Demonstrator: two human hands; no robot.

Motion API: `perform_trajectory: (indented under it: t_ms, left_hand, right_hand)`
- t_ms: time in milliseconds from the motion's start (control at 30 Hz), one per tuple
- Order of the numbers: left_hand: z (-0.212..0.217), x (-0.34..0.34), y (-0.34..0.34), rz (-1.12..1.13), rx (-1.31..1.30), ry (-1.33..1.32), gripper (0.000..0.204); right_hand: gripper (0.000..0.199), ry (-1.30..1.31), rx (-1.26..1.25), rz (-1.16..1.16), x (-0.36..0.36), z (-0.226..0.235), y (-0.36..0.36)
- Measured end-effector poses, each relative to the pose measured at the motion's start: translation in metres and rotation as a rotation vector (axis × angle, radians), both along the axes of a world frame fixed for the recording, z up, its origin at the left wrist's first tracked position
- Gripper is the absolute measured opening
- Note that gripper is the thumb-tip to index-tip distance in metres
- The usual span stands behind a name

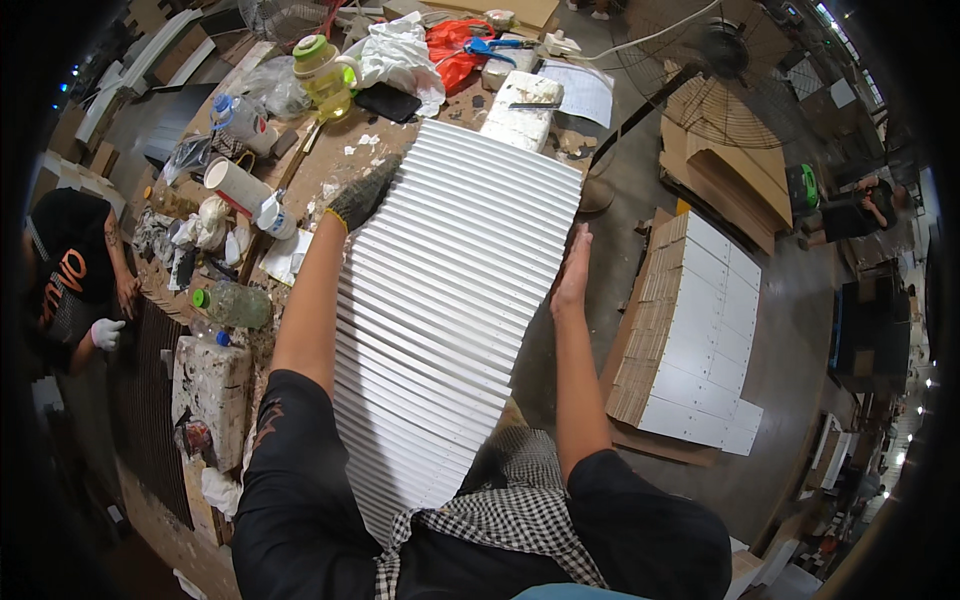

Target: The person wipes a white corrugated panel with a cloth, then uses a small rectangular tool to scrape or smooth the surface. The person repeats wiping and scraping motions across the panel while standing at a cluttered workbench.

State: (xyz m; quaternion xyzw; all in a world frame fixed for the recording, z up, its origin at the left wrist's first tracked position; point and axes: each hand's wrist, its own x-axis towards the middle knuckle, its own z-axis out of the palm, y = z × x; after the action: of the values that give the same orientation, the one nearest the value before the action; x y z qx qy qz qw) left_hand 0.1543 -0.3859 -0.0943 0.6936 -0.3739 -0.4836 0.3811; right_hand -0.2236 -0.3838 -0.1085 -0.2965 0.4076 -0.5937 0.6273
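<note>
A broad row of narrow white strips [455, 270], packed side by side, lies on the workbench in front of me and runs toward my body. My left hand [365, 192], in a dark glove with a yellow cuff, rests along the strips' far left ends with its fingers stretched out. On the opposite side, my bare right hand [573, 272] is held flat and upright beside the strips' right ends, fingers extended. Whether its palm touches them I cannot tell. The strips' right ends form a slightly uneven edge. Neither hand grips anything.
Behind the strips are a white block [522, 112], a black phone [388, 102] and a yellow-green jug [322, 82]. Bottles and a paper cup [228, 180] crowd the left. White panels [700, 330] are stacked at right, below a fan [722, 50]. A co-worker [80, 270] stands left.
</note>
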Motion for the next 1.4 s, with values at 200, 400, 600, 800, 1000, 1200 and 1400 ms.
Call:
perform_trajectory:
  t_ms: [200,400,600,800,1000,1200,1400]
  left_hand:
    - [-0.045,0.029,-0.012,-0.007,0.107,0.081,0.044]
    - [-0.027,0.011,-0.018,-0.012,0.296,-0.021,0.046]
    - [-0.01,0.078,0.097,-0.454,-0.33,-0.381,0.055]
    - [0.056,0.033,0.255,-0.149,0.164,0.324,0.055]
    - [-0.039,0.032,0.307,0.131,0.042,0.571,0.053]
    - [-0.03,0.032,0.3,-0.059,0.052,0.022,0.05]
    - [-0.037,0.043,0.328,0.162,0.09,0.23,0.053]
  right_hand:
    - [0.067,-0.012,-0.048,0.214,0.013,0.006,0.01]
    - [0.077,0.066,0.001,0.256,0.003,0.008,0.004]
    - [0.069,0.316,-0.101,0.105,-0.023,0.008,0.1]
    - [0.072,0.24,0.182,0.367,-0.027,0.008,0.271]
    - [0.071,-0.095,0.397,0.367,-0.006,-0.024,0.287]
    - [0.075,0.026,0.354,0.305,0.019,0.028,0.282]
    - [0.093,0.219,0.277,0.281,0.023,0.021,0.304]
